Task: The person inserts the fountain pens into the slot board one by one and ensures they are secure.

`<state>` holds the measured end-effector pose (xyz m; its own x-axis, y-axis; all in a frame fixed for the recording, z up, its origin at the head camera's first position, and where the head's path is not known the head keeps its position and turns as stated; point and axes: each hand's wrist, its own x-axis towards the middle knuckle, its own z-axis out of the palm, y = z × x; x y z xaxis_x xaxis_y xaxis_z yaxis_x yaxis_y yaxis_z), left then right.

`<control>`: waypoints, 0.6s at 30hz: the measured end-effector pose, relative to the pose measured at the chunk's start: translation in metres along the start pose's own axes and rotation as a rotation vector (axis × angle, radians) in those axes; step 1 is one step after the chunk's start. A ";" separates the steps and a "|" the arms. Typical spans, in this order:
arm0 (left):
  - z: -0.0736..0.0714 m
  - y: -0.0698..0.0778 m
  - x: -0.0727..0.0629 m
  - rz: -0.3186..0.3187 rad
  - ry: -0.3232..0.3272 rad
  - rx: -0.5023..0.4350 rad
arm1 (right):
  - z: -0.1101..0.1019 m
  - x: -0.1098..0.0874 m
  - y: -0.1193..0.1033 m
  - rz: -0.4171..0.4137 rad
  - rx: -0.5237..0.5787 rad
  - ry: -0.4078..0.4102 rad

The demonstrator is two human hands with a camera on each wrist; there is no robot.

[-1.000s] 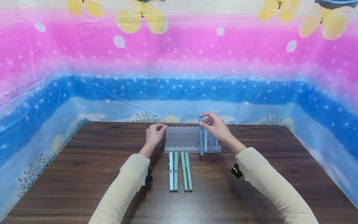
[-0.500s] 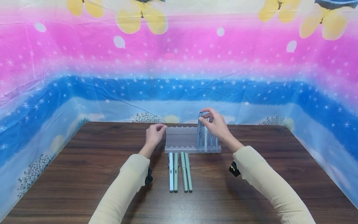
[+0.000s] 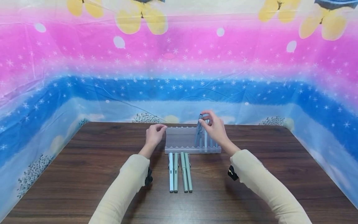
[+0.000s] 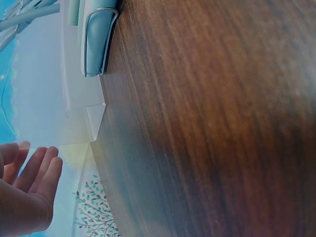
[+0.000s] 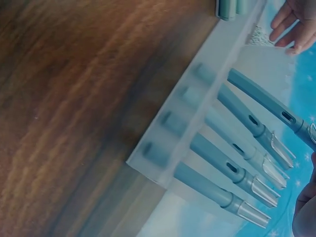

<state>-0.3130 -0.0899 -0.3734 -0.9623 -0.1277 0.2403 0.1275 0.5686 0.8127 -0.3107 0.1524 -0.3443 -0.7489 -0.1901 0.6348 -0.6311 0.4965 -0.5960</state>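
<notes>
A frosted clear pen rack [image 3: 181,137] stands at the middle of the table. With thumb and fingertips, my left hand [image 3: 154,135] pinches its upper left corner. My right hand [image 3: 217,128] pinches a grey-blue pen [image 3: 198,132] near its capped top. That pen leans a little, its lower end towards the left, just behind the rack's front lip. In the right wrist view the held pen [image 5: 261,98] lies beside several blue pens [image 5: 212,153] standing in the rack's right slots. My right fingers are mostly outside that view.
On the wooden table [image 3: 112,186], in front of the rack, lie a light blue pen [image 3: 171,174] and three green pens [image 3: 184,174], side by side. A patterned cloth [image 3: 179,90] hangs around the table's back and sides.
My right hand has lifted the grey-blue pen from in front of the rack to behind its front lip. Its lower end has swung left. My left hand stays at the corner.
</notes>
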 end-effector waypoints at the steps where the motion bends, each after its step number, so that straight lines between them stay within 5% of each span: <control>1: 0.000 0.000 0.000 0.001 0.000 -0.001 | 0.001 -0.001 0.001 -0.006 -0.005 0.001; 18: 0.000 0.001 -0.001 0.002 0.002 0.008 | 0.006 -0.010 0.009 0.039 -0.005 -0.076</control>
<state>-0.3118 -0.0895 -0.3724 -0.9616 -0.1279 0.2428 0.1275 0.5752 0.8080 -0.3099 0.1533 -0.3592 -0.7863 -0.2340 0.5719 -0.6003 0.5087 -0.6172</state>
